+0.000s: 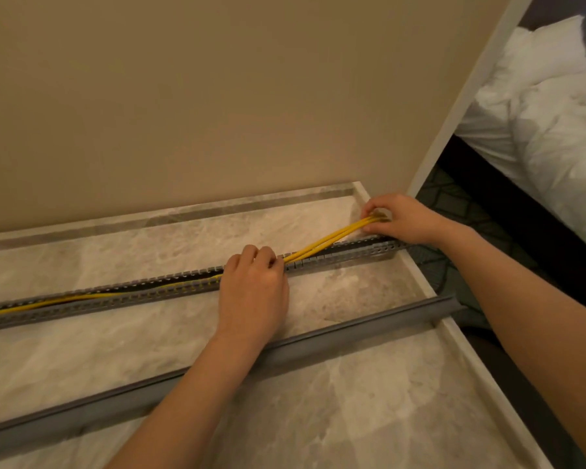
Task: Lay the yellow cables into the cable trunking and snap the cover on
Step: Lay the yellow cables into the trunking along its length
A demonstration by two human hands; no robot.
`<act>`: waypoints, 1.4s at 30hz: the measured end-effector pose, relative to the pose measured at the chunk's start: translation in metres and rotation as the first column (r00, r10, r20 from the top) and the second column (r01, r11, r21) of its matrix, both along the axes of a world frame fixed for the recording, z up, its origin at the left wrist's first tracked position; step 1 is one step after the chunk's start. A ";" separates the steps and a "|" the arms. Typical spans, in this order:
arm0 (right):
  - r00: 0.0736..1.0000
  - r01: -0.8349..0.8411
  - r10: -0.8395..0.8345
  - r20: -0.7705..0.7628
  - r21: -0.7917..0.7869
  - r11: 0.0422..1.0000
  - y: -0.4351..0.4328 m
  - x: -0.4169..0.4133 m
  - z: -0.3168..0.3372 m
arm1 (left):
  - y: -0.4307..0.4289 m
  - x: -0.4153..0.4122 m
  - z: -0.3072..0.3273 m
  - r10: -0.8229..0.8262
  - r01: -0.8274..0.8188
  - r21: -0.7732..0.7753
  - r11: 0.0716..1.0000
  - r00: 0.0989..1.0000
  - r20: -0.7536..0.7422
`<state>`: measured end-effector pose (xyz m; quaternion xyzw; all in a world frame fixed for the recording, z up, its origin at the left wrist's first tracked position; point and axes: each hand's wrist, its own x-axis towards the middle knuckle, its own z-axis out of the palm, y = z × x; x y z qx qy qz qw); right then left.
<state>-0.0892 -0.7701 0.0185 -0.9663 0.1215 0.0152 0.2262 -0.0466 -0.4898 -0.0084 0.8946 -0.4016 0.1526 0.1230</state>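
**Seating the cable run**

Thin yellow cables point(322, 243): limp, light; left part lies in the slotted grey plastic trunking point(318, 262). My left hand point(252, 286) pinches them at the channel; right hand point(398, 216) grips their raised ends. Long grey cover point(318, 341) waits on the marble worktop point(82, 353).

Yellow cables point(322, 244) in grey trunking point(122, 296) (grey cover point(318, 346) too) on seemingly beige-veined marble top point(115, 252).

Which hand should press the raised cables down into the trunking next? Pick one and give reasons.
Right. The right hand already pinches the yellow cables at their lifted end, beyond the trunking. The left hand pins them at the channel mid-run.
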 end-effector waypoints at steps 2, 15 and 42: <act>1.000 -0.022 0.022 -0.010 0.021 1.000 -0.002 0.003 0.002 | 0.000 -0.002 -0.001 0.004 -0.005 0.032 0.999 0.999 0.040; 0.986 -0.132 0.142 0.083 -0.122 0.984 -0.001 -0.019 0.018 | -0.007 0.001 0.006 -0.037 0.002 0.214 0.977 0.987 0.159; 0.957 0.230 -0.253 0.139 0.166 0.959 0.035 -0.012 -0.011 | -0.005 -0.002 -0.001 0.026 -0.030 0.091 0.995 0.998 0.052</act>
